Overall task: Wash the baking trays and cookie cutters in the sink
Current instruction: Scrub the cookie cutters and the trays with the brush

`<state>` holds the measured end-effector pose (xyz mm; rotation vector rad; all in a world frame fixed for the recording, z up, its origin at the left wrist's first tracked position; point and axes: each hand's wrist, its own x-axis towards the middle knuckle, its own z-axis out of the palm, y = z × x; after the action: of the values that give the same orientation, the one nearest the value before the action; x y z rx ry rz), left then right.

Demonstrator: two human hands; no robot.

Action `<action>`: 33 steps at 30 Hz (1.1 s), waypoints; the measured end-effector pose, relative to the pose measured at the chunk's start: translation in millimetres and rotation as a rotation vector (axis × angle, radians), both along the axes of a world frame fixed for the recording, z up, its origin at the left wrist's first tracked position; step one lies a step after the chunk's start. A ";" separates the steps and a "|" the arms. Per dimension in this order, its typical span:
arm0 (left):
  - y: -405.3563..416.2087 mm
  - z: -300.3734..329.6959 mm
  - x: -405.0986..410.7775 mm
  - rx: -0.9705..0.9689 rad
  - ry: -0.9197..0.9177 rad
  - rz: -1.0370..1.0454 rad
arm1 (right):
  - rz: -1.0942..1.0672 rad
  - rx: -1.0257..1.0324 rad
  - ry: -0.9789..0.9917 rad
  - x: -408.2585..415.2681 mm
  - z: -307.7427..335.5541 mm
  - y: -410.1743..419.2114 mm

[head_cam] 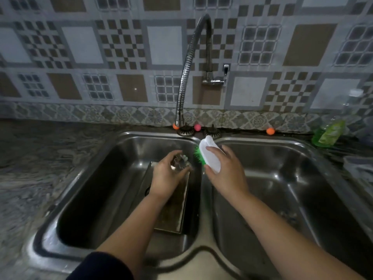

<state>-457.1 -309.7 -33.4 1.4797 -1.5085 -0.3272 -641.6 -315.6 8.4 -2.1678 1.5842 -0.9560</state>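
Dark sleeve point(101, 267) fills the lower left of the frame, its forearm reaching up over the left basin of the steel sink point(113, 142). At centre, the left hand point(167, 176) curls its fingers round a fluted metal cookie cutter point(180, 161), above a baking tray point(175, 209) leaning against the basin's right wall. Just right of it, over the divider, the right hand point(224, 170) grips a white brush point(210, 156), green bristles facing the cutter. Both basins have open room along their outer sides.
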 end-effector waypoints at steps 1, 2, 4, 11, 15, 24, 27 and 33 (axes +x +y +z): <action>-1.5 -7.0 11.6 0.040 0.025 0.018 | -0.003 0.044 0.003 7.2 -8.2 -0.2; -2.9 -14.7 22.8 0.083 0.037 0.029 | 0.002 0.093 0.009 14.2 -16.8 0.6; -5.4 -30.4 41.8 0.156 -0.002 0.037 | 0.014 0.165 0.016 24.1 -32.9 4.5; -23.5 -72.0 63.9 0.370 -0.340 -0.040 | -0.014 0.118 -0.008 26.9 -46.7 5.8; -50.1 -88.2 58.2 0.503 -0.547 -0.140 | -0.049 0.090 -0.021 23.3 -49.7 5.0; -91.0 -112.5 46.1 0.623 -0.709 -0.220 | -0.079 0.066 -0.025 21.8 -56.6 0.2; -90.6 -115.9 47.6 0.674 -0.768 -0.217 | -0.068 0.069 -0.003 23.3 -59.3 0.3; -82.9 -108.4 49.4 0.689 -0.774 -0.248 | -0.081 0.081 0.023 27.2 -58.2 -2.2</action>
<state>-407.8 -392.5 -141.8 2.1031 -2.3619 -0.4859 -614.5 -317.8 -49.8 -2.0812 1.7031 -0.8774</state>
